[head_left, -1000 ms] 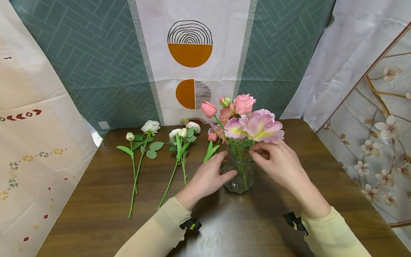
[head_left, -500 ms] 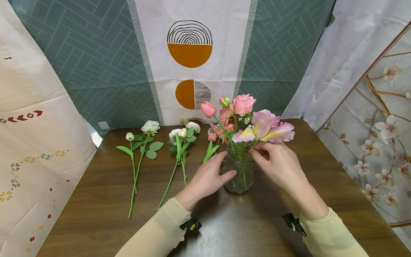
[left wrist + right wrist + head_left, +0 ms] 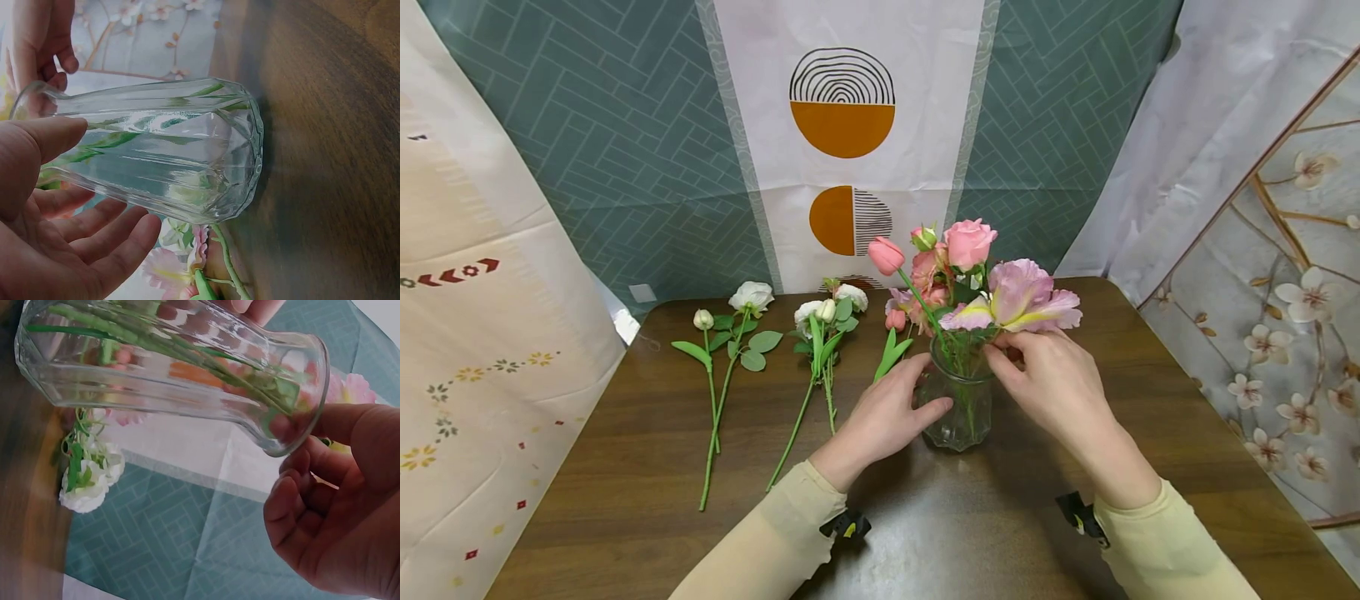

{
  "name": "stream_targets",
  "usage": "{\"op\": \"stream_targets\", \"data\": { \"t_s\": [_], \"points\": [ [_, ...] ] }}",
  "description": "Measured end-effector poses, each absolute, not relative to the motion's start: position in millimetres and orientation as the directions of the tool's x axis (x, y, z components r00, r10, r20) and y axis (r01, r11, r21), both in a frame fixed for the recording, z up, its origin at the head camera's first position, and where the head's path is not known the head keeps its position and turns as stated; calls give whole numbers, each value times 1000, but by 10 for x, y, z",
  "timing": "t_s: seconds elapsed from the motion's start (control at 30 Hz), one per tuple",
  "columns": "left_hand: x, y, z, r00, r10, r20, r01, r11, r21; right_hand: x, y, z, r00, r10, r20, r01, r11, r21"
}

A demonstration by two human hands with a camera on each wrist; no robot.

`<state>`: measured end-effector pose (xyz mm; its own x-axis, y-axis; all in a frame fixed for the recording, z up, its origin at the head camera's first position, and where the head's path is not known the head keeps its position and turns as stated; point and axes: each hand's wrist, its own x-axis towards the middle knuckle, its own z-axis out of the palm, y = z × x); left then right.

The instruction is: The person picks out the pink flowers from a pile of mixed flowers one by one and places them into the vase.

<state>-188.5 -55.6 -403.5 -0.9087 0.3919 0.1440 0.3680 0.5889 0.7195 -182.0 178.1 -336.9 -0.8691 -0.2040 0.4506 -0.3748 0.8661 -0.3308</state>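
A clear glass vase (image 3: pixel 957 417) stands upright on the table, with several green stems showing through its wall. My left hand (image 3: pixel 887 408) cups it from the left, thumb in front and fingers behind; the left wrist view shows the thumb (image 3: pixel 59 134) at its neck. At the rim, my right hand (image 3: pixel 1052 371) pinches the stem of a ruffled lilac-pink flower (image 3: pixel 1022 296) with yellow streaks. That stem is mostly hidden by the fingers. A pink rose (image 3: pixel 969 243), a pink tulip (image 3: pixel 886 256) and a rosebud (image 3: pixel 923 238) rise above the vase.
White flowers (image 3: pixel 751 297) with green stems lie on the left of the wooden table (image 3: pixel 625 450), and more white blooms (image 3: pixel 852 297) lie nearer the middle. Behind the left hand lies another pink tulip (image 3: pixel 895 321). Patterned cloths (image 3: pixel 670 167) hang around the table.
The lilac-pink flower has turned and shifted right in my right hand, then slightly back left. My left hand and the vase have stayed in place.
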Motion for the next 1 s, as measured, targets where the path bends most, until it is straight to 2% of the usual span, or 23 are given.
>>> {"op": "stream_targets", "data": {
  "t_s": [0.3, 0.53, 1.0],
  "points": [
    [-1879, -561, -4035, -911, 389, 140, 361, 585, 726, -1829, 1738, -3375, -888, -153, 433, -327, 873, -362],
    [-1878, -566, -4033, -911, 387, 143, 363, 587, 723, -1841, 1742, -3338, -902, -174, 394, -324, 877, -355],
    [-1882, -566, -4047, -908, 392, 145, 370, 592, 716, -1795, 1725, -3418, -863, -85, 498, -306, 872, -381]
  ]
}}
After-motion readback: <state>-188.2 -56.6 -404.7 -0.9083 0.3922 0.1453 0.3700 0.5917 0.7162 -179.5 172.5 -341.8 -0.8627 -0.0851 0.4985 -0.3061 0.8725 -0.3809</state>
